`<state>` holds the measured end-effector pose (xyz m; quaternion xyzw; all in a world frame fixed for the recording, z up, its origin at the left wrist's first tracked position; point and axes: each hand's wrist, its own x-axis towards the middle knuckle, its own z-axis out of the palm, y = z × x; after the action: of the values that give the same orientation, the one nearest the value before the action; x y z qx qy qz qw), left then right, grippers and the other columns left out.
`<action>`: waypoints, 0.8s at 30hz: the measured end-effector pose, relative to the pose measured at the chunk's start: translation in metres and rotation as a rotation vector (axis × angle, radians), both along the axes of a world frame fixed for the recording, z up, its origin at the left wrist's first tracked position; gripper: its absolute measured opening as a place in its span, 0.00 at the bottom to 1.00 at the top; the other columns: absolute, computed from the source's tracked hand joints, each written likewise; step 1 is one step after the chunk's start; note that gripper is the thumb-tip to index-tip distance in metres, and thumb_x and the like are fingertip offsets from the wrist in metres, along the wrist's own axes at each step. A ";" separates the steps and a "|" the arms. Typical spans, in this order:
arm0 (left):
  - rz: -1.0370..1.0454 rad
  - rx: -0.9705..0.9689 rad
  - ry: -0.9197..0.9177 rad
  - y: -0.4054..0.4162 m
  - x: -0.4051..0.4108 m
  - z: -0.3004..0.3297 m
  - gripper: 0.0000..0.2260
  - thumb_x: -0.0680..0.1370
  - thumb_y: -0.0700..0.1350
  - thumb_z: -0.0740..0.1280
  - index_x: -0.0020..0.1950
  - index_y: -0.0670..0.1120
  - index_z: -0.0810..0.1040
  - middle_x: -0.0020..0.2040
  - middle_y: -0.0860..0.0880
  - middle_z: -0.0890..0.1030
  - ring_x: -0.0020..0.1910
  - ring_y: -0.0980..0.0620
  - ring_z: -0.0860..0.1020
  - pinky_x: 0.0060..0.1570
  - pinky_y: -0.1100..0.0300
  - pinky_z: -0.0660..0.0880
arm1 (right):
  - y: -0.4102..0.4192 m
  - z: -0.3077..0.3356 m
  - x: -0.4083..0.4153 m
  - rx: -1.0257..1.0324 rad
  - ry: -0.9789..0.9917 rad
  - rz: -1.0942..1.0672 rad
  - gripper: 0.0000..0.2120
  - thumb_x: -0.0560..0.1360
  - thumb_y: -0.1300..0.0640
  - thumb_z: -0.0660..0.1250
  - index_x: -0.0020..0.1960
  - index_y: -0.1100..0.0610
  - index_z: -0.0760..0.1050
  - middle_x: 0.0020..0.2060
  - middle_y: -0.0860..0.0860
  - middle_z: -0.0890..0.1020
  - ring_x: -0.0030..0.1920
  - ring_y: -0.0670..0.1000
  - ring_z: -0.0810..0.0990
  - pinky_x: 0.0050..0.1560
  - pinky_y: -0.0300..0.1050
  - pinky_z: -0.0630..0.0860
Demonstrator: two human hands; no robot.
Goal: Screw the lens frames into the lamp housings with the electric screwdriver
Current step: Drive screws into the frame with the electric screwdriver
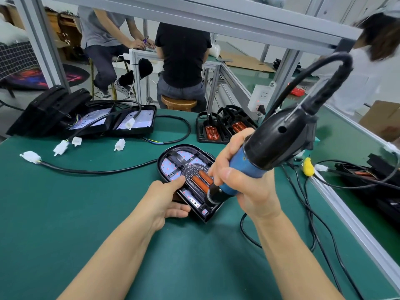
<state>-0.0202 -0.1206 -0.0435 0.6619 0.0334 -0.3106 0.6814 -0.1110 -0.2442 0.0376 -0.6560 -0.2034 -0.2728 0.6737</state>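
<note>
Electric screwdriver (pixel 255 161) gripped by right hand (pixel 244 180); left hand (pixel 166 198) grips lamp housing (pixel 173 167); no readable writing.

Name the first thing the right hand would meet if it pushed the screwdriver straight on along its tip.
Probably the lamp housing: the electric screwdriver in the right hand already points at its near corner.

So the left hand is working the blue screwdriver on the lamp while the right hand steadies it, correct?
Not quite: the hands are swapped. In the head view the right hand grips the blue screwdriver, and the left hand steadies the lamp housing on the green table.
</note>
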 end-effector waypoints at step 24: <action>0.048 1.049 -1.071 -0.008 0.016 0.045 0.13 0.76 0.57 0.62 0.40 0.47 0.72 0.40 0.49 0.79 0.43 0.43 0.77 0.36 0.57 0.66 | -0.119 0.020 -0.017 0.787 -0.152 -0.678 0.12 0.69 0.71 0.60 0.45 0.56 0.68 0.25 0.50 0.70 0.25 0.49 0.70 0.34 0.41 0.72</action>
<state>-0.0040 -0.1290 0.0020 0.9596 -0.1446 0.1258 0.2062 -0.1282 -0.3628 0.0571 -0.3607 0.0897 -0.5781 0.7264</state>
